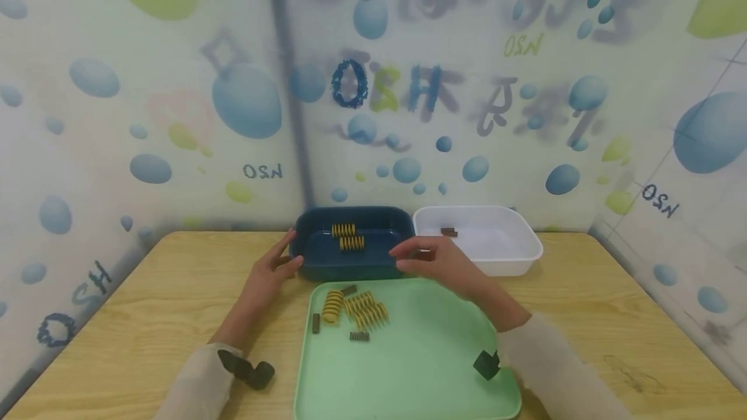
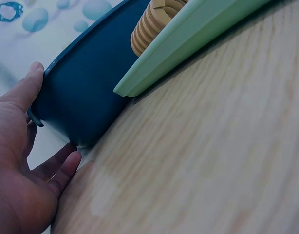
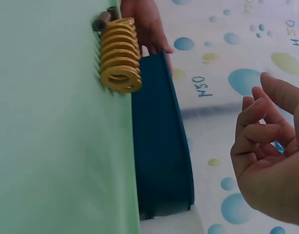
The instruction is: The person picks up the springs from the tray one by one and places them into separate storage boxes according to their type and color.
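My left hand rests at the left end of the dark blue tray, fingers spread along its outer wall and rim. In the left wrist view, the fingertips of this hand touch the tray's outside. My right hand is raised over the tray's right end, fingers loosely bent, with nothing between them. The right wrist view shows the same bare hand. Two yellow coil springs lie in the blue tray. Several more yellow springs are on the green tray, with a small dark spring.
A white tray stands right of the blue one, holding small dark springs. More small dark pieces lie at the green tray's left side. The wooden table backs onto a patterned wall.
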Motion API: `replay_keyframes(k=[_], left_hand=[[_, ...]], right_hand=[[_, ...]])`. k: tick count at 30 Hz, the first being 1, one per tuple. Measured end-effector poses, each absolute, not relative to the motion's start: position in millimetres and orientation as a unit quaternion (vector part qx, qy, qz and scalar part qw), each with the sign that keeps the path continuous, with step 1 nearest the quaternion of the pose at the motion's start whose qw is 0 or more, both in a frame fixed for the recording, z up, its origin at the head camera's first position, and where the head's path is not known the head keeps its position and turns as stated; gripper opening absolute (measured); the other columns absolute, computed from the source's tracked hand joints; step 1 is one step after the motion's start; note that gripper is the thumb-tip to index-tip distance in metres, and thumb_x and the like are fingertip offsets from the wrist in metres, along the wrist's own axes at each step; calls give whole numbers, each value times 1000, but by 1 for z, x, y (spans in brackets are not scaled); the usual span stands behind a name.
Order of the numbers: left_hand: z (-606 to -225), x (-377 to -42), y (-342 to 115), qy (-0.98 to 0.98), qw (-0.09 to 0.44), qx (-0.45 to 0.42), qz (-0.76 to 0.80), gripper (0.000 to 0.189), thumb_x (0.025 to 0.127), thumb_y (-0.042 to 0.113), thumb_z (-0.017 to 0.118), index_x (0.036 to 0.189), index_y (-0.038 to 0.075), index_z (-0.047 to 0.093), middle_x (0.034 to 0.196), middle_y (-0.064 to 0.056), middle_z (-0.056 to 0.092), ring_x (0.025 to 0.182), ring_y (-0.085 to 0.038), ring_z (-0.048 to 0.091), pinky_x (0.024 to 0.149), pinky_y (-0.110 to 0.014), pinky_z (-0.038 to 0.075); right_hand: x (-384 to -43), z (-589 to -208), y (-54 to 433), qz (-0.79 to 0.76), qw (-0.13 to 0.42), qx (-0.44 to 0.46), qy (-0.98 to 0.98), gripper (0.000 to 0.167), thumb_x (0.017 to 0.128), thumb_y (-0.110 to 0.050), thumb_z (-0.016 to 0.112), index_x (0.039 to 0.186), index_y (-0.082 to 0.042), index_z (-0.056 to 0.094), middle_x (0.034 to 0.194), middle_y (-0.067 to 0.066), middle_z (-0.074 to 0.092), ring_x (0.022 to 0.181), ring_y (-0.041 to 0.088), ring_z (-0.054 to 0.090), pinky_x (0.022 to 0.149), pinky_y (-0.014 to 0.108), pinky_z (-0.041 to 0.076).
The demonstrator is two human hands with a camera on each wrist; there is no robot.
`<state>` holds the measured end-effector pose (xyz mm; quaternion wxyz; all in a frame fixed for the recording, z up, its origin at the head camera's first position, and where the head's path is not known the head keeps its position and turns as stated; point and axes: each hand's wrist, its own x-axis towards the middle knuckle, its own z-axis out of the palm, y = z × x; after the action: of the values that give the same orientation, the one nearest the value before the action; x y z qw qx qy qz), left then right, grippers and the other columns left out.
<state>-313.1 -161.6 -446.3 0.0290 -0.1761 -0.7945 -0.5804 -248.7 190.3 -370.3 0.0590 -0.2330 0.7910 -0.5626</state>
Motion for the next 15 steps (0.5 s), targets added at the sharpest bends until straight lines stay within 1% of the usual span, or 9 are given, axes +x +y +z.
replay_keyframes(k=[2,3,5,9,13,15], left_hand=[[-447,-313,-162,-795,28,-174,-580,64,95,32,60,151,19,30,156,3,24,123,-32,47,83,-23,47],[-447,-313,-161,-795,28,-174,-580,64,96,31,60,151,19,31,156,3,25,123,-32,48,83,-23,47],[-447,-313,-161,-796,28,-174,-580,64,96,31,60,151,19,30,156,2,24,123,-32,48,83,-23,48],[-446,-313,-161,-795,28,-171,-582,64,96,30,60,151,19,31,156,2,24,123,-33,47,83,-23,47],[-443,-311,-160,-796,23,-168,-581,63,96,29,60,151,19,31,156,3,24,124,-33,47,82,-21,46],[-439,-308,-160,-795,18,-167,-583,63,96,27,60,151,15,31,156,1,23,125,-34,46,82,-21,46]], right_hand=[[-247,-373,186,-551,60,-236,798,27,90,-23,69,114,-11,68,110,5,65,96,34,61,80,43,51],[-247,-375,184,-546,62,-238,801,26,90,-23,69,113,-12,68,109,4,66,94,33,61,79,44,51],[-246,-378,180,-538,65,-244,804,25,90,-23,69,113,-13,69,108,6,66,92,32,60,77,47,50],[-244,-383,173,-532,70,-246,807,28,89,-25,69,113,-10,69,108,9,67,89,24,61,77,50,50],[-243,-388,168,-537,74,-239,806,28,89,-24,70,112,-8,69,107,9,67,88,20,61,77,53,49],[-243,-392,166,-538,80,-238,804,26,88,-23,71,111,-10,70,106,8,67,87,19,62,77,51,50]])
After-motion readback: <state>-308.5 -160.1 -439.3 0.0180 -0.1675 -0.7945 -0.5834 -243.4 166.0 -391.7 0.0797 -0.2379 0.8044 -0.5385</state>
